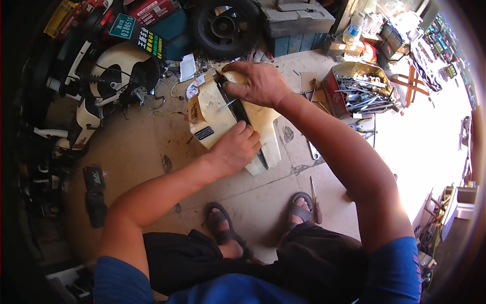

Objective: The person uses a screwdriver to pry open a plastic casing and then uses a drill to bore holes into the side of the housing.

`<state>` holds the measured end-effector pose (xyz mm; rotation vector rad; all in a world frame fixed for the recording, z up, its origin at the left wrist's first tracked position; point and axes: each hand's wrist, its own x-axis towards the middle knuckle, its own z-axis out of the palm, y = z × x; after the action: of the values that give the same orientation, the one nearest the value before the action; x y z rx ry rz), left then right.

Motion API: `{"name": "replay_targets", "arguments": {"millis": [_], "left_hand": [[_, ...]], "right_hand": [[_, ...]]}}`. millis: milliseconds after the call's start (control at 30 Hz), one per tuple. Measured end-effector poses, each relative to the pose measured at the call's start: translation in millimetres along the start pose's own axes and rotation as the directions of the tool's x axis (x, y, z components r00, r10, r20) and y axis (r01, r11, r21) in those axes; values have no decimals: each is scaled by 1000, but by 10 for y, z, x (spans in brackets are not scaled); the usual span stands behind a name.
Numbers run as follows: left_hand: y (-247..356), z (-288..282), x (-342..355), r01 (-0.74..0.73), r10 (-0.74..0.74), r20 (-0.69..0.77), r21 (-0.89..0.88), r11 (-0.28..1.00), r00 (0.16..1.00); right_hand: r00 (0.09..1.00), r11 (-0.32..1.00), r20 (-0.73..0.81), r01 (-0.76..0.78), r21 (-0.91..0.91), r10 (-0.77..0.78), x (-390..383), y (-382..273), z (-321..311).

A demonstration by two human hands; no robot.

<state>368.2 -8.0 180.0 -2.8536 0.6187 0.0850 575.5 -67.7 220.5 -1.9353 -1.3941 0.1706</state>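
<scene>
A cream plastic scooter cover (215, 111) stands on the tiled floor in front of my feet, with a long dark opening between its two sides. My right hand (258, 83) grips its far end, thumb at the opening and fingers over the top edge. Lower down, my left hand (235, 148) has its fingers curled over the near edge of the same cover; the fingertips are partly hidden. A thin shiny metal rod (228, 105) sticks out across the opening between my hands. Dark stickers mark the cover's left side.
A screwdriver (315, 200) lies beside my right sandal. To the right stands a red bin of wrenches (336, 93), with pliers (362, 123) near it. Behind are a black wheel (223, 26) and a grey toolbox (298, 20). Scooter parts (109, 71) crowd the left; a black case (94, 195) lies there.
</scene>
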Motion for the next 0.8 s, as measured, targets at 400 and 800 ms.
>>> {"name": "replay_targets", "arguments": {"millis": [400, 800], "left_hand": [[-601, 353, -224, -67, 128, -238, 249, 966, 963], [-784, 618, -573, 56, -53, -179, 10, 998, 982]], "right_hand": [[985, 995, 152, -78, -59, 86, 736, 91, 267], [904, 988, 422, 0, -155, 66, 1415, -141, 819]]}}
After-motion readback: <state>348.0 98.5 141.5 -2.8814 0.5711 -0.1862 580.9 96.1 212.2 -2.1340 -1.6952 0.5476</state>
